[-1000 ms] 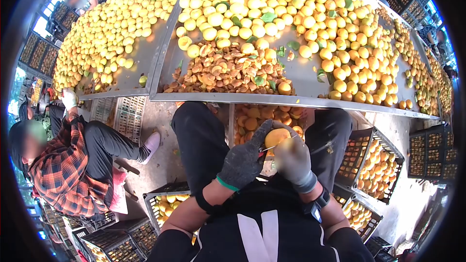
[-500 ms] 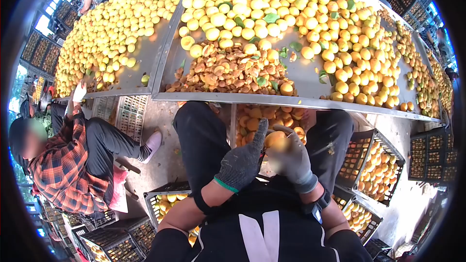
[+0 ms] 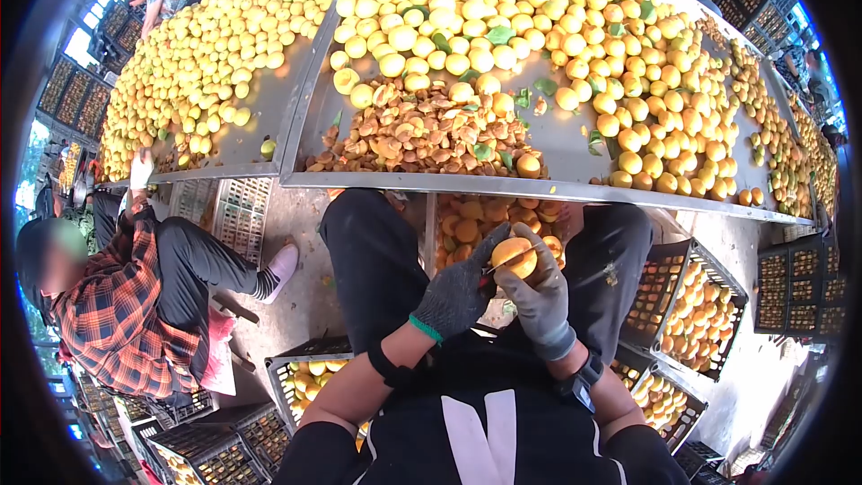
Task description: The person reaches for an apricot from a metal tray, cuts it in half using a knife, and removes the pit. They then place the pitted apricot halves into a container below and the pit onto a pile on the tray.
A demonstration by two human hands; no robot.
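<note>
My right hand (image 3: 541,301), in a grey glove, grips an apricot (image 3: 514,257) between thumb and fingers above my lap. My left hand (image 3: 453,292), in a dark knitted glove with a green cuff, is closed round a small knife (image 3: 488,282); a bit of red handle shows and its thin blade lies against the apricot. Most of the handle is hidden by the fingers. Under both hands, between my knees, stands a crate of apricots (image 3: 464,230). Beyond it, brown apricot pits (image 3: 431,130) lie heaped on the metal table (image 3: 575,162).
Whole apricots (image 3: 660,139) with a few leaves cover much of the table. Its raised metal edge (image 3: 404,181) runs in front of my knees. Crates of apricots stand at my right (image 3: 705,310) and left (image 3: 310,377). A person in a checked shirt (image 3: 117,314) sits at the left.
My left thumb has come down from pointing up, and the hands have drawn together at the apricot. The apricot has come into clear view in my right hand.
</note>
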